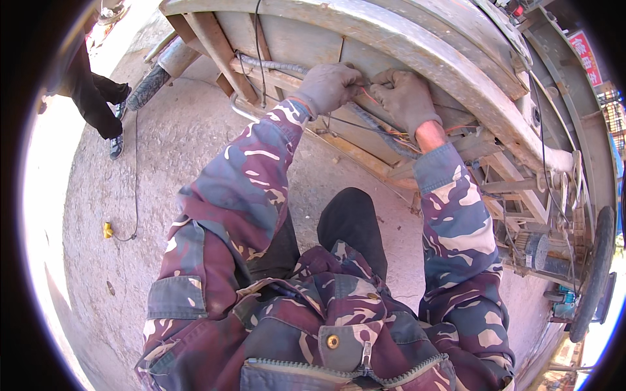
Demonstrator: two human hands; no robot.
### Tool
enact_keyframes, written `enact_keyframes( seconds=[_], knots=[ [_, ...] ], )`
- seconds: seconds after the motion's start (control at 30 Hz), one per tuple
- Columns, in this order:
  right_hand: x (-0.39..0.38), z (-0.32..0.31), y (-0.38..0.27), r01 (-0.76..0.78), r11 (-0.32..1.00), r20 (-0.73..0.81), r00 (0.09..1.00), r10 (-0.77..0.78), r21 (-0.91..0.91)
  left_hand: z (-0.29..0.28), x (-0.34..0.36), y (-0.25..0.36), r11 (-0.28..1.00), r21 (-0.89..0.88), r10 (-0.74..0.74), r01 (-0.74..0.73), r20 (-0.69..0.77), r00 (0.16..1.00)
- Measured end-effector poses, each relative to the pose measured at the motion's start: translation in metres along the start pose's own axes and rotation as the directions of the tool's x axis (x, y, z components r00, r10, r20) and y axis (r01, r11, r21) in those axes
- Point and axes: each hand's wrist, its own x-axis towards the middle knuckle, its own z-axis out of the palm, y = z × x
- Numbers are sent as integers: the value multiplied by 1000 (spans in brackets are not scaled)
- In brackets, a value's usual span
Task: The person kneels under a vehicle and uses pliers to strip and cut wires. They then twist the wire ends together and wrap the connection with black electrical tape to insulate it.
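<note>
orange wire spans the short gap between the gloved left hand and gloved right hand, just beside the metal frame. both hands appear to pinch it narrowly, though the fingertips are partly hidden. the step looks like working or joining wiring; the next move likely calls for steady left fingers while the right twists.

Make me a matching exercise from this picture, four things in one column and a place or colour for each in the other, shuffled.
Column one:
1. thin orange wire
2. yellow cable end
3. red sign
4. jacket

Column two:
A. camouflage-patterned
B. upper right of the picture
C. between left hand and right hand
D. on the ground, at left

Pairs: 1-C, 2-D, 3-B, 4-A
</note>
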Motion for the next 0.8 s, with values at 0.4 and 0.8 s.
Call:
enact_keyframes(
  seconds=[0.4,0.8],
  knots=[
    [0,4,2,-9,998,-6,1000,9,-66,3,3,2,1000,-2,2,-2,-15,1000],
    [-7,16,4,23,946,-152,985,-76,-324,3,6,9,1000,13,26,-25,-40,999]
  ],
)
